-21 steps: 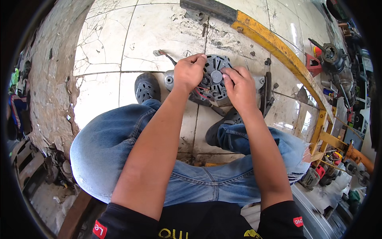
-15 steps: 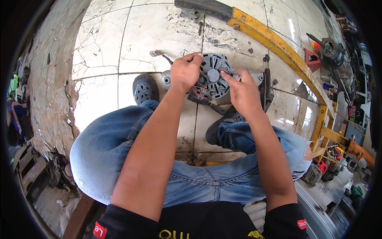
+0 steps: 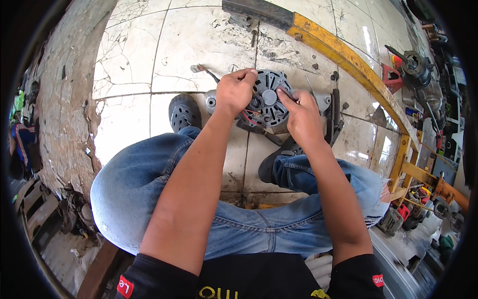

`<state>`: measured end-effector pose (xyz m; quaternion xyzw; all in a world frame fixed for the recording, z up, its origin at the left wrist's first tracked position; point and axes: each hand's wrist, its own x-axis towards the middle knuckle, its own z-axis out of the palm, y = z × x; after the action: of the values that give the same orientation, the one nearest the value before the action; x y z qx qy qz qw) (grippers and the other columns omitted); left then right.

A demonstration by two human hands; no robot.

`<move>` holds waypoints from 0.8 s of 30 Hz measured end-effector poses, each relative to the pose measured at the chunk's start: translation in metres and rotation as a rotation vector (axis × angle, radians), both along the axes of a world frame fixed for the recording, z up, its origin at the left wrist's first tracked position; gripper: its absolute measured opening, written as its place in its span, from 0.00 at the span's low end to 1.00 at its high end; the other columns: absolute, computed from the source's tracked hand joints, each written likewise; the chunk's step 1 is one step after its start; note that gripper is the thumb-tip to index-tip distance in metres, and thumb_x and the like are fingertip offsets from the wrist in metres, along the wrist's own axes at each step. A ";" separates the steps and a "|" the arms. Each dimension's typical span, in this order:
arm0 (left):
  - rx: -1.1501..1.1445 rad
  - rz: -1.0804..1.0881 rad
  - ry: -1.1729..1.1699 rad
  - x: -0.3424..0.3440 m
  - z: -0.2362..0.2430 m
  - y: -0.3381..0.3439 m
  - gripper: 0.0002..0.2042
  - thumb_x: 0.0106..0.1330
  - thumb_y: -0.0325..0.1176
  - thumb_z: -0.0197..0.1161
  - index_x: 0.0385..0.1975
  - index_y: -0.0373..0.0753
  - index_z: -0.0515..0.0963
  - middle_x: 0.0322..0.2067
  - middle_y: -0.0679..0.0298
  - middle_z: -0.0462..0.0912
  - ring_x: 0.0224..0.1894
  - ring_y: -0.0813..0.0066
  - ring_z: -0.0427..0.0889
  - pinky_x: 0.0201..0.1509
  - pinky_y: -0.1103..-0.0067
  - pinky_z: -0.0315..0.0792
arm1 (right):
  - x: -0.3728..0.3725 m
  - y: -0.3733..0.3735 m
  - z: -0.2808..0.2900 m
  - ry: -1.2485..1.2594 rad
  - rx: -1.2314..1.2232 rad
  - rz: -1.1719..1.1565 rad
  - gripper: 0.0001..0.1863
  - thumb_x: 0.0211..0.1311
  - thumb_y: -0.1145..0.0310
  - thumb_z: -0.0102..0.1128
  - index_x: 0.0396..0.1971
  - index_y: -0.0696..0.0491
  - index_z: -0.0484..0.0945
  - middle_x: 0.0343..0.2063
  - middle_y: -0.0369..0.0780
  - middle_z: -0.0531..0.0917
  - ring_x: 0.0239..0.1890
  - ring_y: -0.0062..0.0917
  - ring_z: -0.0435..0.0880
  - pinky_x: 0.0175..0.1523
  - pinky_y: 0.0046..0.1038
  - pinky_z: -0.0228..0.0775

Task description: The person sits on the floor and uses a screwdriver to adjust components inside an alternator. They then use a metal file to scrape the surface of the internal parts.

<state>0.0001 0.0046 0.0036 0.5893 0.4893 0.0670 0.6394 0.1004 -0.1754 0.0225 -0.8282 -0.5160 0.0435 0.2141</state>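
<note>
A round grey metal alternator [image 3: 269,96] with radial slots and a smooth central cap lies in front of me, between and just beyond my feet. My left hand [image 3: 236,91] grips its left rim, thumb and forefinger pinched together near the top edge. On the opposite side my right hand [image 3: 302,113] is closed around the housing, with a darkened fingertip pressed on the slotted face beside the cap. The undersides of both hands' fingers are hidden. A red wire [image 3: 250,118] runs along the lower left of the housing. A pale connector [image 3: 197,69] on a dark lead lies beyond my left hand.
A yellow metal frame [image 3: 343,55] arches across the right side over cracked white tiles [image 3: 127,70]. A thin metal rod [image 3: 309,83] and dark bars [image 3: 335,107] lie right of the alternator. Tools and parts crowd the far right, near a red stand [image 3: 392,78].
The whole view has shifted slightly. My right hand's fingers have moved a little against the alternator's face; my left hand keeps its hold on the rim.
</note>
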 end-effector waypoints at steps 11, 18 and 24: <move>0.015 -0.041 -0.009 0.002 0.001 0.002 0.23 0.69 0.48 0.64 0.53 0.35 0.84 0.42 0.56 0.89 0.45 0.71 0.85 0.55 0.77 0.75 | 0.000 0.000 -0.005 0.010 0.021 -0.026 0.30 0.49 0.85 0.60 0.53 0.43 0.87 0.35 0.44 0.77 0.41 0.43 0.78 0.47 0.42 0.72; 0.016 -0.026 -0.017 -0.002 -0.003 0.001 0.23 0.69 0.48 0.64 0.53 0.34 0.84 0.43 0.57 0.89 0.47 0.72 0.85 0.56 0.78 0.75 | 0.003 -0.003 0.000 0.008 -0.004 -0.021 0.31 0.49 0.86 0.60 0.53 0.44 0.87 0.35 0.44 0.77 0.40 0.43 0.78 0.46 0.41 0.72; 0.161 0.018 -0.030 0.000 -0.013 -0.001 0.21 0.69 0.48 0.62 0.51 0.39 0.86 0.32 0.58 0.89 0.34 0.71 0.86 0.45 0.76 0.77 | -0.001 -0.002 -0.003 0.110 0.005 -0.021 0.33 0.49 0.89 0.56 0.55 0.44 0.86 0.38 0.46 0.77 0.43 0.43 0.78 0.50 0.38 0.72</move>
<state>0.0003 0.0036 -0.0095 0.6332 0.4779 0.1206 0.5968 0.0989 -0.1771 0.0197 -0.8294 -0.4948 0.0855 0.2449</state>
